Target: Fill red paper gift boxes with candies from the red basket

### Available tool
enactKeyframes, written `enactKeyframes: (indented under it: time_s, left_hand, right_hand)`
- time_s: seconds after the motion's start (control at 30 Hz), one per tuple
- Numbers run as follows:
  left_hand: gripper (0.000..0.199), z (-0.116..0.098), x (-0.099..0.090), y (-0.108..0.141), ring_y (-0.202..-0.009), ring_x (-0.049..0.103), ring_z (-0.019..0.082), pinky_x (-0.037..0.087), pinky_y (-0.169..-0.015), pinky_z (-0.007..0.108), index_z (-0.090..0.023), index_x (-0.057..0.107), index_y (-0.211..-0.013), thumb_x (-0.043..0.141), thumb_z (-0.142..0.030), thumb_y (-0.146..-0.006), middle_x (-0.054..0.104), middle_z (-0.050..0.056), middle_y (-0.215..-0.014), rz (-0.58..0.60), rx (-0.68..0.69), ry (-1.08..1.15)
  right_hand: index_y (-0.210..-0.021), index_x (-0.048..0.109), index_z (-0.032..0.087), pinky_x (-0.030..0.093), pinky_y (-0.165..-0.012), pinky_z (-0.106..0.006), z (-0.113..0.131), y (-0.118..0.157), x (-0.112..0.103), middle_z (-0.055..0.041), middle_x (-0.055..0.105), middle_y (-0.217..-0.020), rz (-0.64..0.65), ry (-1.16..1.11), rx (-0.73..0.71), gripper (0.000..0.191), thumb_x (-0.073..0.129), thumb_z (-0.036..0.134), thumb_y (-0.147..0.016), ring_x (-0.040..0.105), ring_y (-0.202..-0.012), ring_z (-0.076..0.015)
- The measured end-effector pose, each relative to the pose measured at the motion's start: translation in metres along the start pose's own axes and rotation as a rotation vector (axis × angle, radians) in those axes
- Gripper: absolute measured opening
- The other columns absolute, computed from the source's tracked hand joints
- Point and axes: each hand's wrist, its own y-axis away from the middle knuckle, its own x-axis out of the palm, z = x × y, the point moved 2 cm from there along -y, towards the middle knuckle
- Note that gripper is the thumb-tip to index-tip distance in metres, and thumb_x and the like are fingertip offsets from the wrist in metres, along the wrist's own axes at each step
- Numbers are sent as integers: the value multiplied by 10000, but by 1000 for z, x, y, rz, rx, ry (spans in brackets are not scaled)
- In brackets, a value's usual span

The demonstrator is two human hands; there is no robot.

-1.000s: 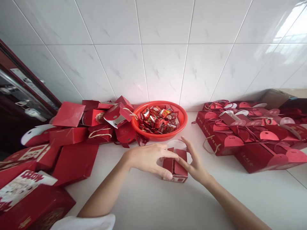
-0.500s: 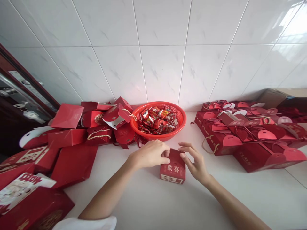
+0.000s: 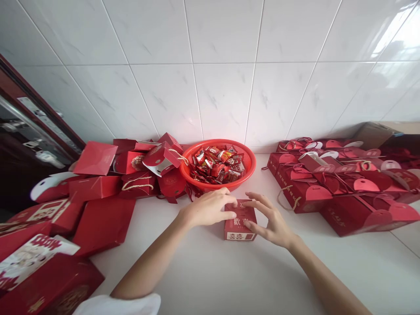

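A small red box [image 3: 240,224] with pale printed characters on top and a patterned front face stands on the white counter in the middle. My left hand [image 3: 210,209] rests at its left top edge, thumb and fingers apart. Over the right side of the box is my right hand [image 3: 271,221], its fingers spread and their tips touching the top. Neither hand is closed round the box. Just behind, a red plastic basket [image 3: 251,164] holds several wrapped sweets [image 3: 218,166].
Several red boxes [image 3: 105,218] lie piled at the left, some open, some with rope handles. At the right, several red boxes [image 3: 348,214] stand in rows. A cardboard box [image 3: 370,133] sits at the back right, by the tiled wall [image 3: 223,96].
The small box has turned slightly and shifted a little back and right. Its top now lies flatter, with characters showing at the back too. My left fingers have uncurled.
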Motion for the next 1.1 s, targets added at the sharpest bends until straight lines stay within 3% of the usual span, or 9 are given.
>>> enactKeyframes:
  time_s: [0.13, 0.27, 0.43, 0.6, 0.83, 1.0, 1.1]
  left_hand:
    - [430, 1, 6, -3, -1138, 616, 291, 488, -887, 355, -290, 649, -1262, 649, -480, -876, 620, 71, -1219, -23, -62, 10]
    - [466, -5, 15, -6, -1143, 628, 294, 501, -918, 373, -306, 628, -1306, 633, -529, -897, 619, 76, -1219, -129, -112, 5]
    - [446, -12, 23, -10, -1016, 671, 279, 524, -881, 375, -303, 645, -1294, 587, -549, -927, 622, 73, -1086, -233, -115, -40]
    - [401, -15, 25, -11, -945, 677, 268, 532, -848, 363, -296, 660, -1281, 563, -499, -949, 606, 72, -1026, -249, -94, -45]
    - [380, -24, 28, -6, -951, 673, 258, 526, -860, 351, -323, 657, -1292, 517, -473, -972, 597, 65, -1028, -195, -2, 9]
    - [419, -25, 18, 5, -1022, 665, 262, 514, -915, 364, -328, 674, -1297, 545, -531, -953, 642, 69, -1099, -73, 129, -6]
    - [512, -23, 3, 15, -1170, 633, 271, 494, -1003, 363, -327, 628, -1372, 567, -586, -935, 628, 73, -1309, -64, 231, 0]
  right_hand:
    - [-1248, 629, 262, 558, -986, -437, -6, 1, 1, -137, 585, -1388, -87, 60, 38, 302, 590, 386, -976, 613, -1247, -276]
    - [-1181, 643, 250, 570, -952, -424, -8, 2, 4, -139, 615, -1339, -195, 134, 67, 236, 528, 361, -1008, 653, -1171, -261]
    - [-1288, 589, 225, 545, -960, -512, 2, 3, 8, -181, 576, -1387, -133, 249, 67, 416, 584, 467, -950, 600, -1227, -333]
    - [-1289, 577, 202, 499, -963, -597, 18, 5, 19, -219, 568, -1365, -150, 399, 146, 481, 612, 493, -908, 553, -1252, -405]
    - [-1273, 551, 245, 574, -727, -446, 31, 9, 26, -159, 606, -1240, -168, 484, 273, 489, 670, 317, -804, 651, -955, -316]
    - [-1268, 602, 247, 598, -749, -445, 35, 20, 7, -150, 628, -1244, -160, 432, 250, 502, 695, 303, -778, 666, -988, -318]
    - [-1284, 616, 278, 595, -812, -425, 42, 36, -36, -136, 642, -1271, -220, 374, 189, 474, 700, 373, -827, 680, -1039, -301]
